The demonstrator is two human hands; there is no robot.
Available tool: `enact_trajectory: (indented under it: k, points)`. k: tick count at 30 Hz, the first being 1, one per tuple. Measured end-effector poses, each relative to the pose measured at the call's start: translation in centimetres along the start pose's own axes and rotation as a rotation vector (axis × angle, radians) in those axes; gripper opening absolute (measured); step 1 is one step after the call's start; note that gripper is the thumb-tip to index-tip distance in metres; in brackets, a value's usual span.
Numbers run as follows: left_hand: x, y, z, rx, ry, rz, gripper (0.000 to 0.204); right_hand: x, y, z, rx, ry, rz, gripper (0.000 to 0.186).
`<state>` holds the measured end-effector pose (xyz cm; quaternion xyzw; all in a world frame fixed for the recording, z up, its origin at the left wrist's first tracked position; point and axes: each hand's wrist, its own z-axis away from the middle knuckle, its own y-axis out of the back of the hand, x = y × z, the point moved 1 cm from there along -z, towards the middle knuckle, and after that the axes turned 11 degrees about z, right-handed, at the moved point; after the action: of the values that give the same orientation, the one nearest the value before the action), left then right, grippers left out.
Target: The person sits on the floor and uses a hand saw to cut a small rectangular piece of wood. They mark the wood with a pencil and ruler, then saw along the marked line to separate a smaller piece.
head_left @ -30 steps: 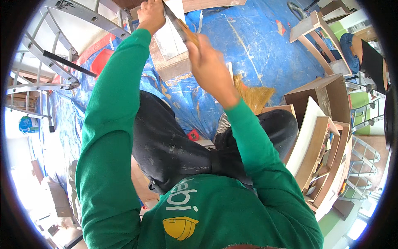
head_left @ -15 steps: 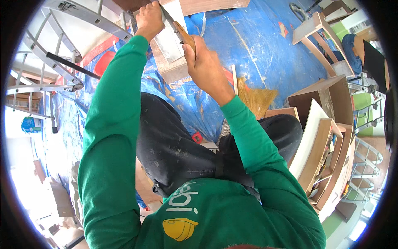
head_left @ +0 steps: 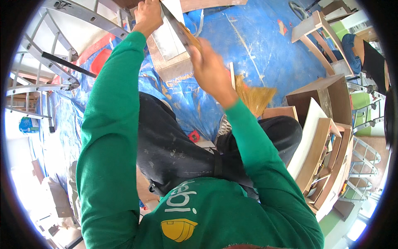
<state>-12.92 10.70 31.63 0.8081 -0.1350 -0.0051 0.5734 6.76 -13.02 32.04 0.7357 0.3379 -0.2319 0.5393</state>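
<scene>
My right hand [head_left: 212, 74], slightly blurred, grips the wooden handle of a handsaw [head_left: 177, 25]. Its metal blade runs up and to the left, over a light panel [head_left: 166, 41]. That panel lies on a wooden box or board [head_left: 174, 71] in front of my knees. My left hand [head_left: 147, 17] is at the far end beside the blade, its fingers bent over the work; their tips are at the picture's edge and what they press on is partly hidden. The saw's far end is out of view.
A blue tarp [head_left: 248, 45] covers the floor. Aluminium ladders [head_left: 89, 18] stand at left. A straw broom [head_left: 255, 96] and a red tape measure [head_left: 193, 136] lie near my legs. Wooden cabinets [head_left: 319, 99] crowd the right side; another person's leg [head_left: 352, 54] shows far right.
My right hand has drawn the saw back a little toward me and to the right, so more blade shows. My left hand stays nearly in place.
</scene>
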Motion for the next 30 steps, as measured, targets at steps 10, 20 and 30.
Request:
enact_trajectory:
  k: [10,20,30]
  points:
    - [-2.0,0.3,-0.2,-0.054,0.080,0.019,0.077,-2.3,10.9,15.5,-0.184,-0.078,0.147,0.048]
    - [-0.7,0.6,-0.4,-0.029,-0.015,0.031,0.080,0.2,-1.9,-2.6,0.078,0.080,0.014,0.029]
    - [-1.1,-1.5,0.0,0.076,0.020,-0.021,0.060,-1.8,10.3,15.0,-0.226,-0.195,0.082,0.048]
